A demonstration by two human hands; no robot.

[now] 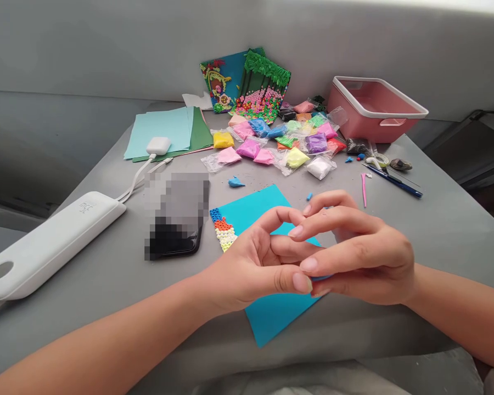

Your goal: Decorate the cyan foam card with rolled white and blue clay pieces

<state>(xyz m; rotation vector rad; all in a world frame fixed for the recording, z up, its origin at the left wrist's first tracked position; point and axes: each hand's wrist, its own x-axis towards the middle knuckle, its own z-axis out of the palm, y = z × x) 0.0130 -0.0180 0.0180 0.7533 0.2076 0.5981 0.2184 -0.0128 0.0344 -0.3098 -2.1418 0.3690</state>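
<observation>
My left hand (pixel 255 263) and my right hand (pixel 354 255) meet over a blue card (pixel 267 315) lying on the grey table. Their fingertips touch, and a small bit of blue clay (pixel 321 278) shows between my left thumb and the right fingers. On the card's left edge sits a patch of small clay balls (pixel 223 229) in blue, orange, white and yellow rows. A loose lump of blue clay (pixel 235 182) lies beyond the card.
Several bags of coloured clay (pixel 286 142) lie at the back, before two finished clay pictures (pixel 247 85). A pink tub (pixel 374 109) stands back right, with a pen (pixel 395 181) and pink tool (pixel 363 189) near it. A phone (pixel 175 219), a white power bank (pixel 49 241), an earbud case (pixel 158 145) and coloured paper sheets (pixel 164 129) sit on the left.
</observation>
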